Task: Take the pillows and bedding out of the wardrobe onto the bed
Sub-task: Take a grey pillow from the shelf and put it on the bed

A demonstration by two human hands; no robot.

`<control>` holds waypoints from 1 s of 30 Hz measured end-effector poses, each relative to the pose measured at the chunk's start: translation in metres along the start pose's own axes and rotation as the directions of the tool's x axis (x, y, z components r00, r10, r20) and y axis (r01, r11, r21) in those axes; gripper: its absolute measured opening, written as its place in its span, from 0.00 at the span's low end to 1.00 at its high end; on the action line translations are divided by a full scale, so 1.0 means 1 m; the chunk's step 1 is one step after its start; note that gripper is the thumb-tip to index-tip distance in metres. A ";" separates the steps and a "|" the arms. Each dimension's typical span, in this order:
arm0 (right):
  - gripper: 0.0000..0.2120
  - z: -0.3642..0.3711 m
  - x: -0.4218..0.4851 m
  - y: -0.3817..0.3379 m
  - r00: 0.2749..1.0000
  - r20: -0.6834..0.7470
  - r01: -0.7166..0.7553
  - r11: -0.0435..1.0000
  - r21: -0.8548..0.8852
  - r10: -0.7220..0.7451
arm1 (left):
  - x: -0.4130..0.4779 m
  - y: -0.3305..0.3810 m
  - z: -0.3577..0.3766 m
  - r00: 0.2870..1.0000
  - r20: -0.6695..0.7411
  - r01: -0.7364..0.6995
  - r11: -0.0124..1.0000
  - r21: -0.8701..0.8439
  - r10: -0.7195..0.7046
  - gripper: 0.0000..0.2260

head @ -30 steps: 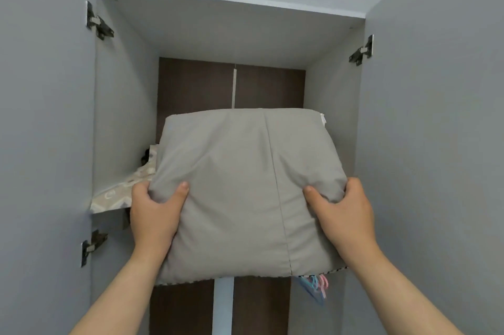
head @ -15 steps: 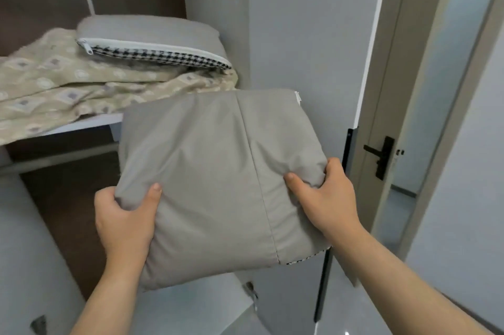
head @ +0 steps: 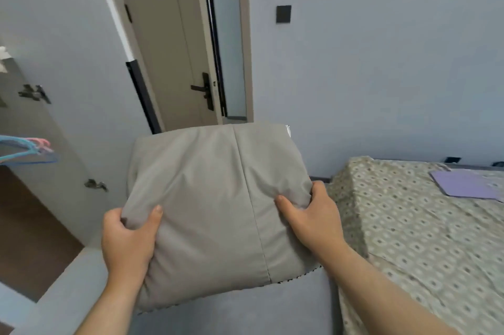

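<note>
Grey pillow [head: 215, 206] mid-frame, left hand [head: 126, 239] and right hand [head: 313, 218] clamped on its lower corners. Carrying step; next, swing right, lower onto bed [head: 425, 239].

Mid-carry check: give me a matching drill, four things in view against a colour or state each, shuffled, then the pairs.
Things:
1. pillow
2. bed
3. folder
4. door handle

States:
A. black
B. lying on the bed, purple
C. covered in a patterned sheet
D. held in both hands, grey

Pairs: 1-D, 2-C, 3-B, 4-A. The left hand and right hand grip the pillow's near corners.
</note>
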State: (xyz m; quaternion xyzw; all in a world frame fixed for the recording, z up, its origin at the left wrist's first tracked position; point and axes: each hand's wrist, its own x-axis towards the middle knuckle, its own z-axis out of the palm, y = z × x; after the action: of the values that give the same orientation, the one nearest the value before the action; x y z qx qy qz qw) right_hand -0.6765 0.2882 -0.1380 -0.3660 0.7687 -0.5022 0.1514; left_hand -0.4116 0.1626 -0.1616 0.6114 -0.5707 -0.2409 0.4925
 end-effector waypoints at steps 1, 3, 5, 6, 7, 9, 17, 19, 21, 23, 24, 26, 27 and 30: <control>0.22 -0.027 -0.002 0.024 0.998 -0.049 -0.043 0.999 -0.010 0.043 | -0.020 0.012 0.022 0.998 0.063 0.000 1.000 0.015 -0.001 0.22; 0.22 -0.055 -0.006 0.052 0.993 -0.083 -0.084 0.996 -0.028 0.081 | -0.041 0.023 0.048 0.992 0.127 0.006 1.000 -0.010 -0.005 0.25; 0.22 -0.071 -0.012 0.063 0.989 -0.084 -0.125 0.992 -0.028 0.122 | -0.051 0.024 0.065 0.990 0.143 -0.008 1.000 -0.020 0.011 0.23; 0.22 -0.079 -0.013 0.067 0.986 -0.090 -0.143 0.989 -0.028 0.140 | -0.055 0.026 0.073 0.987 0.158 -0.018 1.000 -0.019 0.020 0.23; 0.21 -0.102 -0.016 0.082 0.978 -0.131 -0.169 0.985 -0.024 0.164 | -0.069 0.034 0.092 0.978 0.205 -0.038 0.999 -0.024 0.042 0.23; 0.21 -0.155 -0.027 0.118 0.948 -0.234 -0.225 0.974 -0.016 0.215 | -0.109 0.061 0.137 0.942 0.321 -0.083 0.996 -0.045 0.093 0.25; 0.22 -0.269 -0.049 0.181 0.822 -0.475 -0.359 0.933 -0.005 0.314 | -0.190 0.136 0.249 0.815 0.528 -0.178 0.970 -0.164 0.239 0.24; 0.22 -0.286 -0.047 0.192 0.781 -0.523 -0.395 0.919 0.008 0.340 | -0.201 0.149 0.278 0.775 0.576 -0.192 0.965 -0.179 0.261 0.23; 0.22 -0.299 -0.043 0.201 0.748 -0.556 -0.425 0.905 0.016 0.362 | -0.208 0.158 0.303 0.745 0.604 -0.205 0.959 -0.196 0.282 0.26; 0.22 -0.310 -0.029 0.214 0.711 -0.596 -0.444 0.896 0.029 0.372 | -0.212 0.168 0.338 0.709 0.639 -0.198 0.954 -0.227 0.299 0.28; 0.22 -0.312 -0.023 0.217 0.702 -0.604 -0.454 0.890 0.027 0.377 | -0.212 0.170 0.351 0.693 0.656 -0.193 0.954 -0.229 0.298 0.28; 0.22 -0.316 -0.004 0.228 0.673 -0.624 -0.480 0.876 0.039 0.397 | -0.209 0.177 0.387 0.659 0.689 -0.187 0.953 -0.240 0.303 0.28; 0.22 -0.317 0.007 0.234 0.656 -0.636 -0.489 0.871 0.052 0.407 | -0.206 0.181 0.404 0.638 0.702 -0.193 0.948 -0.251 0.316 0.27; 0.22 -0.313 0.044 0.253 0.594 -0.674 -0.525 0.846 0.090 0.441 | -0.196 0.195 0.463 0.569 0.746 -0.219 0.938 -0.268 0.346 0.26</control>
State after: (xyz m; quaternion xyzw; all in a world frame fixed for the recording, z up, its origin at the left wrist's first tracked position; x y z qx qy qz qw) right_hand -0.9989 0.5215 -0.2145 0.0544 0.8680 -0.4928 -0.0274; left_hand -0.9430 0.2213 -0.2280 0.3073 -0.7988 -0.4417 0.2691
